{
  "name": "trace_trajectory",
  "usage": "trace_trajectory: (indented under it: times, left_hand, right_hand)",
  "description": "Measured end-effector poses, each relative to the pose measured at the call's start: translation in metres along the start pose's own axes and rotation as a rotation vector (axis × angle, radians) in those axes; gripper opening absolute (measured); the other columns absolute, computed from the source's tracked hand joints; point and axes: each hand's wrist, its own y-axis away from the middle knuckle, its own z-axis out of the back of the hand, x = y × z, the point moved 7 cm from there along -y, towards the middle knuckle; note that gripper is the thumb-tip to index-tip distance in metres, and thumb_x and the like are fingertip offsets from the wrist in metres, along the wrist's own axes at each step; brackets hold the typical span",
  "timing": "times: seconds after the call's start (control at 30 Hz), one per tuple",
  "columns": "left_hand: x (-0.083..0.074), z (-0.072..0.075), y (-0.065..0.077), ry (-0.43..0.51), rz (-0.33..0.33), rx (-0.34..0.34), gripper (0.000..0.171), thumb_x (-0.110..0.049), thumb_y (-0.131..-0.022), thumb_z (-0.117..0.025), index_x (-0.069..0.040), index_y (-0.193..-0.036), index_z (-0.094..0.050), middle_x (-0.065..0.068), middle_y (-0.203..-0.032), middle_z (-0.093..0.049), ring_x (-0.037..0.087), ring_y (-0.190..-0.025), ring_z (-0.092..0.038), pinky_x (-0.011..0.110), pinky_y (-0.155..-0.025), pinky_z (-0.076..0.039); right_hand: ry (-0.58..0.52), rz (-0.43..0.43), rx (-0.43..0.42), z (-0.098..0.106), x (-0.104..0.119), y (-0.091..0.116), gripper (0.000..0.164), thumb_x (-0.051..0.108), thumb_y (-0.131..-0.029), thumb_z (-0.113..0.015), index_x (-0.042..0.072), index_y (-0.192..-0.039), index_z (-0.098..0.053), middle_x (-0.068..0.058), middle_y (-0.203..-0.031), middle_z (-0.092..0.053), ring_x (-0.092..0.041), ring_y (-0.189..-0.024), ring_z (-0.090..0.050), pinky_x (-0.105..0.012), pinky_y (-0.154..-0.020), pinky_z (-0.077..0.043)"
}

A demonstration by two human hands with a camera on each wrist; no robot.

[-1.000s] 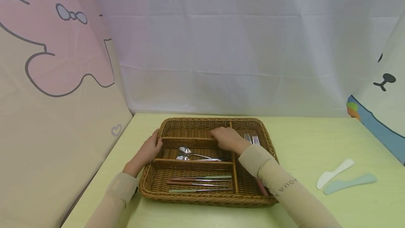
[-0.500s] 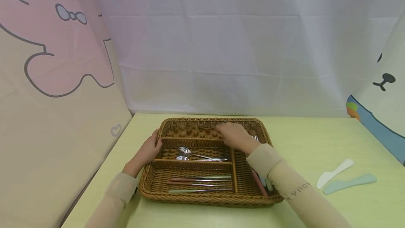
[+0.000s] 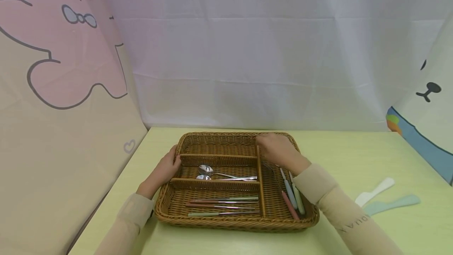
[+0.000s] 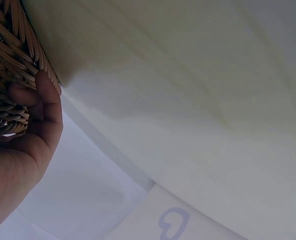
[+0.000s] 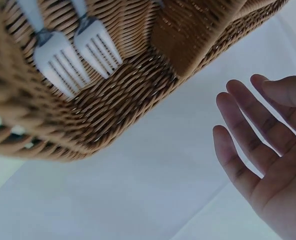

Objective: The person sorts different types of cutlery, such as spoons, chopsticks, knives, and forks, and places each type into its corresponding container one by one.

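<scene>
A brown wicker cutlery basket [image 3: 233, 223] with several compartments sits on the table. My left hand [image 3: 166, 171] grips its left side, fingers curled round the wicker edge [image 4: 43, 75] in the left wrist view. Over the back right corner of the basket is my right hand [image 3: 279, 150]; the right wrist view shows its fingers spread and holding nothing. Below it lie forks [image 5: 60, 65] in the right-hand compartment, with a red handle [image 3: 290, 205], a blue handle [image 3: 290, 194] and a green handle [image 3: 299, 198]. From the head, their tines are mostly hidden by the hand.
Spoons [image 3: 206, 169] lie in the middle compartment, and slim metal utensils with red or green handles [image 3: 204, 214] in the front one. Right of the basket, a white spreader [image 3: 376, 190] and a teal spreader [image 3: 393, 204] rest on the table. Curtains [image 3: 240, 70] enclose the back and sides.
My right hand has moved right, from over the divider to the back right corner, uncovering the coloured fork handles. My left hand and the basket stay in place.
</scene>
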Motion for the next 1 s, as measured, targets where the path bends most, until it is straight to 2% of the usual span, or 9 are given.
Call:
trace_trajectory:
  times: [0.13,0.27,0.37,0.47,0.67,0.77,0.87,1.0]
  left_hand:
    - [0.000,0.000,0.001,0.000,0.000,0.003,0.056,-0.019,-0.098,-0.030,0.009,-0.141,-0.009,0.035,-0.143,-0.024,0.046,-0.127,-0.029,0.061,-0.101,-0.032]
    - [-0.001,0.000,0.001,0.000,0.001,0.002,0.056,-0.019,-0.098,-0.030,0.009,-0.142,-0.009,0.035,-0.142,-0.025,0.046,-0.126,-0.030,0.061,-0.100,-0.033]
    - [0.000,0.000,0.001,-0.001,0.004,0.000,0.056,-0.019,-0.098,-0.030,0.009,-0.142,-0.009,0.035,-0.142,-0.026,0.046,-0.125,-0.031,0.061,-0.100,-0.034]
    - [-0.001,0.000,0.001,-0.003,0.002,0.001,0.056,-0.018,-0.098,-0.030,0.010,-0.141,-0.008,0.035,-0.141,-0.026,0.046,-0.125,-0.031,0.061,-0.100,-0.034]
    - [-0.001,0.000,0.001,-0.002,0.006,0.001,0.057,-0.019,-0.098,-0.030,0.010,-0.141,-0.008,0.036,-0.141,-0.026,0.046,-0.125,-0.030,0.061,-0.100,-0.033]
    - [-0.001,0.001,0.001,-0.006,0.009,0.000,0.056,-0.019,-0.098,-0.030,0.010,-0.141,-0.009,0.036,-0.141,-0.026,0.047,-0.125,-0.030,0.062,-0.100,-0.033]
    - [-0.001,0.001,0.001,-0.010,0.012,-0.002,0.056,-0.018,-0.098,-0.030,0.010,-0.141,-0.009,0.036,-0.141,-0.026,0.047,-0.125,-0.030,0.062,-0.100,-0.033]
    - [-0.001,0.001,0.001,-0.014,0.012,-0.001,0.056,-0.017,-0.098,-0.031,0.011,-0.141,-0.009,0.036,-0.141,-0.026,0.047,-0.125,-0.030,0.061,-0.101,-0.032]
  right_hand:
    - [-0.026,-0.023,-0.049,0.005,-0.012,0.011,0.015,-0.003,-0.082,-0.052,0.008,-0.083,-0.063,-0.006,-0.077,-0.065,-0.020,-0.060,-0.057,-0.036,-0.048,-0.051]
    - [-0.059,-0.055,-0.058,0.007,-0.025,0.022,0.015,-0.002,-0.081,-0.053,0.008,-0.085,-0.064,-0.006,-0.081,-0.066,-0.020,-0.065,-0.058,-0.037,-0.052,-0.053]
    - [-0.074,-0.091,-0.048,0.009,-0.035,0.031,0.012,0.000,-0.081,-0.054,0.009,-0.079,-0.060,-0.005,-0.073,-0.062,-0.019,-0.059,-0.051,-0.036,-0.046,-0.046]
    - [-0.076,-0.121,-0.061,0.013,-0.043,0.041,0.012,0.001,-0.082,-0.053,0.009,-0.083,-0.062,-0.005,-0.075,-0.063,-0.020,-0.062,-0.055,-0.036,-0.047,-0.047]
    - [-0.047,-0.175,-0.063,0.020,-0.056,0.062,0.008,0.003,-0.082,-0.055,0.009,-0.078,-0.059,-0.004,-0.065,-0.055,-0.019,-0.056,-0.049,-0.034,-0.041,-0.040]
    - [-0.036,-0.191,-0.073,0.020,-0.062,0.073,0.006,0.002,-0.079,-0.059,0.005,-0.082,-0.062,-0.008,-0.071,-0.060,-0.024,-0.061,-0.054,-0.037,-0.043,-0.045]
    - [-0.044,-0.209,-0.079,0.019,-0.069,0.084,0.014,0.000,-0.078,-0.059,0.003,-0.091,-0.065,-0.013,-0.082,-0.066,-0.029,-0.069,-0.059,-0.041,-0.047,-0.051]
    - [-0.053,-0.239,-0.083,0.018,-0.078,0.099,0.017,-0.002,-0.077,-0.060,0.003,-0.092,-0.065,-0.015,-0.085,-0.067,-0.030,-0.071,-0.060,-0.043,-0.049,-0.052]
